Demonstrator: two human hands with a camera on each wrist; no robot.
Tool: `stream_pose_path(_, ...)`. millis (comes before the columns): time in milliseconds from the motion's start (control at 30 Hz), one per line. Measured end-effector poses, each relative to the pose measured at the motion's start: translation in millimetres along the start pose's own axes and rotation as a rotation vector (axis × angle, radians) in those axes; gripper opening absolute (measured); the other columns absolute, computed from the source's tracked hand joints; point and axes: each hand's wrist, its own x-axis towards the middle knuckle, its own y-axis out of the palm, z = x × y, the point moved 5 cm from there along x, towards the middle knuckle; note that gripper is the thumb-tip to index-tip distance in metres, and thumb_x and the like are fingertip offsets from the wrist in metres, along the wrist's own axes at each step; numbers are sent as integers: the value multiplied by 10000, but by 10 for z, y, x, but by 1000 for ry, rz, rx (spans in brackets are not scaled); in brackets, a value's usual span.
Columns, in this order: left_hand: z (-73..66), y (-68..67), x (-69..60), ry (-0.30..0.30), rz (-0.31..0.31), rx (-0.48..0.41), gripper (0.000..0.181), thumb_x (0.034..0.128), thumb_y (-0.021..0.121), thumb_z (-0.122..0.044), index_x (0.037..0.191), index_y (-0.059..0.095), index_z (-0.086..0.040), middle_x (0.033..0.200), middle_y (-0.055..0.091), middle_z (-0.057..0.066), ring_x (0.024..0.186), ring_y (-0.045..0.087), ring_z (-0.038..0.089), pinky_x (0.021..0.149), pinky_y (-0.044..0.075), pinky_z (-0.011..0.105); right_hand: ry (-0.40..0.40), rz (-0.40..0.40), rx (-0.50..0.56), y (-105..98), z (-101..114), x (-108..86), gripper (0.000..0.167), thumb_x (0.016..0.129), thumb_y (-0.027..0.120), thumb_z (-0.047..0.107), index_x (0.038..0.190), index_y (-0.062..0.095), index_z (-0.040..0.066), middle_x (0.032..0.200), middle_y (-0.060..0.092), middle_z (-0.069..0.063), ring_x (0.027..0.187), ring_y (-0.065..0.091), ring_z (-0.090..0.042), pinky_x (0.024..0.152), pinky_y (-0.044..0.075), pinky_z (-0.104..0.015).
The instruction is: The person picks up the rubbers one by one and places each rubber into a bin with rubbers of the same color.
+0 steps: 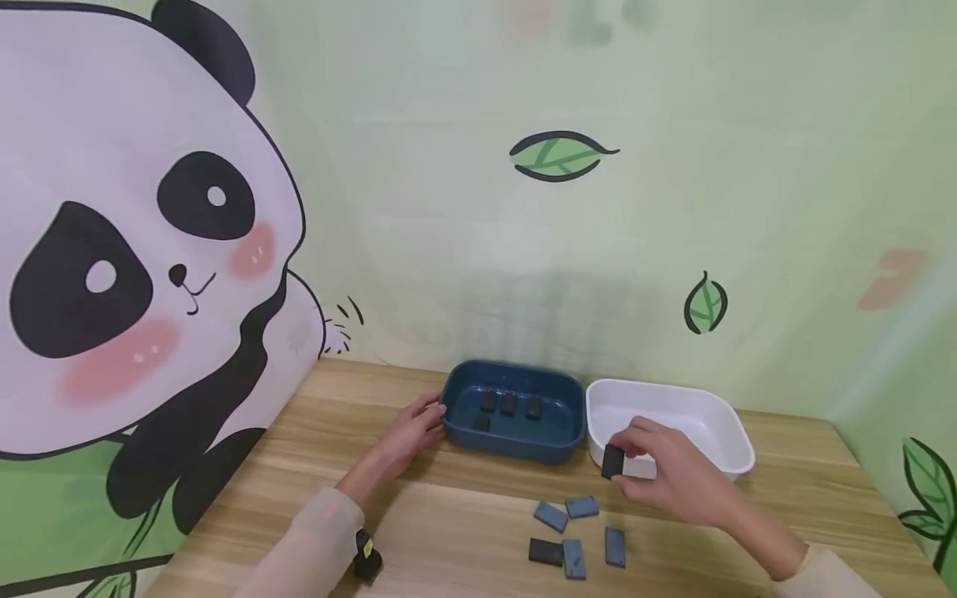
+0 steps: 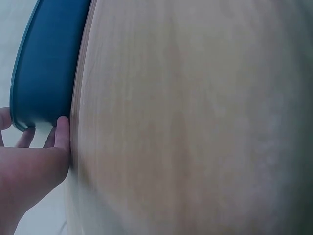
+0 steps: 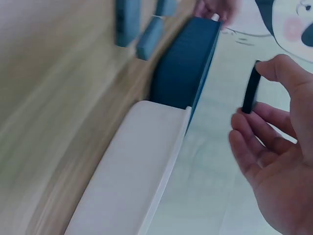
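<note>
My right hand [image 1: 673, 469] pinches a small black rectangular tile [image 1: 613, 462] between thumb and fingers, above the front edge of the white bin [image 1: 736, 432]. In the right wrist view the tile [image 3: 251, 88] is seen edge-on. At the dark blue bin [image 1: 516, 448], my left hand [image 1: 407, 436] touches the left end with its fingertips. The left wrist view shows those fingers [image 2: 62, 129] against the bin's end wall. Several black tiles [image 1: 508, 404] lie inside the blue bin. On the table in front are several blue-grey tiles [image 1: 615, 547] and one black tile [image 1: 546, 551].
The two bins stand side by side on a wooden table [image 1: 449, 531], near the back wall. A green wall covering [image 1: 419, 208] with a panda and leaves rises behind and to the left. A black device [image 1: 367, 561] is by the left sleeve.
</note>
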Motion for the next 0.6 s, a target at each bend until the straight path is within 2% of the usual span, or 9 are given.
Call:
stream_pose_path(133,6,-7,-3,2,0,2,540,1104,526,-156,1584,381,45,1532,474,310,1422,495,430,1167,463,510,50,-51,41,40,-78,199,317,832,901,159,1108,747,139,956,631,130,885,665,-79,793,624,-328)
stream_pose_path(367,4,2,-1,0,12,-4,556,1105,531,-165,1592,365,45,1550,458,306,1443,474,430,1180,450,503,91,-91,35,210,-138,551,358,854,898,199,1142,738,59,987,651,7,885,615,-137,800,607,-364)
stream_pose_path(600,3,11,-7,-2,13,-10,548,1112,517,-150,1592,351,56,1550,444,319,1448,464,436,1184,444,500,140,-73,106,474,-184,842,371,905,857,227,1203,729,47,1078,674,-32,968,668,-246,860,611,-450)
